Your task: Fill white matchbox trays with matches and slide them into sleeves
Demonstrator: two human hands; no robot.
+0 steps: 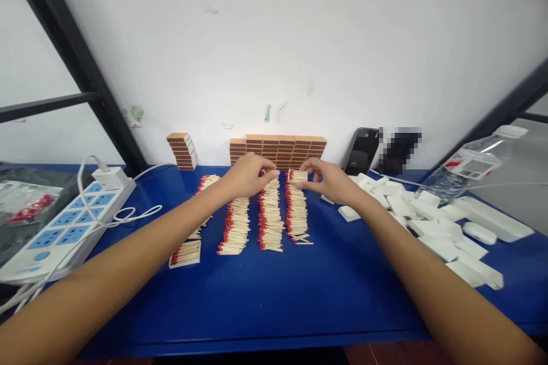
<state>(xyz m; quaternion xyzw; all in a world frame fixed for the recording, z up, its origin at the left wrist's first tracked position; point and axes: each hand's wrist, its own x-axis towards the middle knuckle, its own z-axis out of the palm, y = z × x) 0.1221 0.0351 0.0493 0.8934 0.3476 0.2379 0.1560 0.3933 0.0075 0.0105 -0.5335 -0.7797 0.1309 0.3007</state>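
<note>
My right hand (327, 181) has its thumb and fingers around the right edge of a small white matchbox tray (297, 175) with red-headed matches in it, at the far end of the right row of matches (296, 211). Over the far end of the neighbouring row of matches (270, 219) is my left hand (250, 175). Its thumb and forefinger tips come together; whatever is between them is too small to make out. Another row of matches (234, 228) lies below the left wrist, and a further row (208, 182) is partly hidden by the left forearm.
A filled matchbox tray (186, 254) lies near the left forearm. Matchboxes stand stacked along the wall (278, 151), with a separate stack (182, 151) left. White empty trays (432, 228) pile up at right, beside a plastic bottle (466, 165). A power strip (64, 228) with cables is left.
</note>
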